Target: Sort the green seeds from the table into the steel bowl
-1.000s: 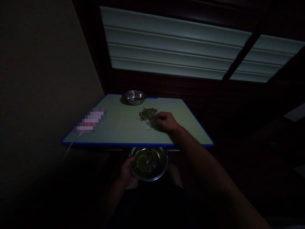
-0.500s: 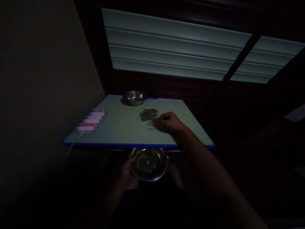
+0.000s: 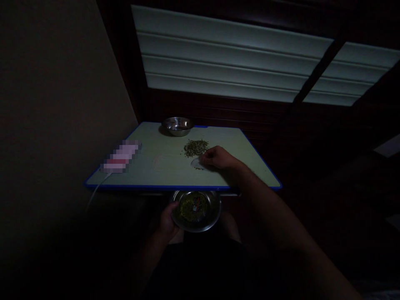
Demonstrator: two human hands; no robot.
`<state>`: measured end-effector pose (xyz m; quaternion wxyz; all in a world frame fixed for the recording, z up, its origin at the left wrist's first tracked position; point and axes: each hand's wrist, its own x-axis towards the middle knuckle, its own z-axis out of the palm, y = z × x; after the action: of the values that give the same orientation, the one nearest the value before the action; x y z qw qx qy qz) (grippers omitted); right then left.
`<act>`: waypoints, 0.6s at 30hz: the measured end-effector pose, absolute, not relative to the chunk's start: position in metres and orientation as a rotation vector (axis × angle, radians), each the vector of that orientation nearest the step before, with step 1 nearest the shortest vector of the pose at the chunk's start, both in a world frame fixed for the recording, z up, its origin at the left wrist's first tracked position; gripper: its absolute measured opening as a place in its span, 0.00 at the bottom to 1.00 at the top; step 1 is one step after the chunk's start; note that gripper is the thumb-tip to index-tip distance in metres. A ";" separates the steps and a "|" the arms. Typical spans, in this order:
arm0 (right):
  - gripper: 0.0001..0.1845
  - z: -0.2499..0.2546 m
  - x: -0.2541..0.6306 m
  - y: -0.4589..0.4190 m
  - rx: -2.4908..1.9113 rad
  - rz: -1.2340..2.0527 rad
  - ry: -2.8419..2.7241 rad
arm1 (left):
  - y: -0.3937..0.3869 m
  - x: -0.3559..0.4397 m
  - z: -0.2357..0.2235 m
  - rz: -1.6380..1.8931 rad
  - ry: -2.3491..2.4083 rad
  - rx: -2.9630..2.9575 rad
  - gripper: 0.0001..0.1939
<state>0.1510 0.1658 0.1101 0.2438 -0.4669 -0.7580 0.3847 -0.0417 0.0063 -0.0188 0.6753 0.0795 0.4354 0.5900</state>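
My left hand (image 3: 169,218) grips the left rim of a metal bowl (image 3: 214,218), held under the table's near edge. Inside the bowl lie small greenish grains or beans (image 3: 189,209) and something with a dark and red label. My right hand (image 3: 217,157) is closed on a thin, pale, translucent scraper-like piece (image 3: 196,162), whose exact kind I cannot make out. Its edge rests on the tabletop over a few loose grains. Just beyond it spreads a pile of small greenish-brown grains (image 3: 195,148).
A second metal bowl (image 3: 177,127) stands at the back of the pale, blue-edged table (image 3: 168,175). A blurred-out pink device (image 3: 120,158) with a white cable (image 3: 96,189) lies at the left. Behind rises a dark wooden frame with pale slatted panels (image 3: 218,58). The room is dim.
My right hand has shifted slightly left with the translucent piece, which now covers part of the few loose grains near it. My left hand still holds the bowl. The view has tilted slightly.
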 end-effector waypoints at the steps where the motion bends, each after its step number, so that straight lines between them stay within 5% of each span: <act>1: 0.10 0.110 0.150 0.164 -1.259 1.080 -2.074 | 0.007 -0.042 -0.020 1.326 0.981 0.176 0.10; 18: 0.10 0.118 0.136 0.133 -1.082 1.333 -2.251 | 0.007 -0.041 -0.019 1.362 0.949 0.162 0.10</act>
<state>0.1364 0.1333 0.1183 0.1548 -0.3777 -0.7856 0.4651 -0.0413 0.0070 -0.0190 0.6720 0.0719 0.4215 0.6046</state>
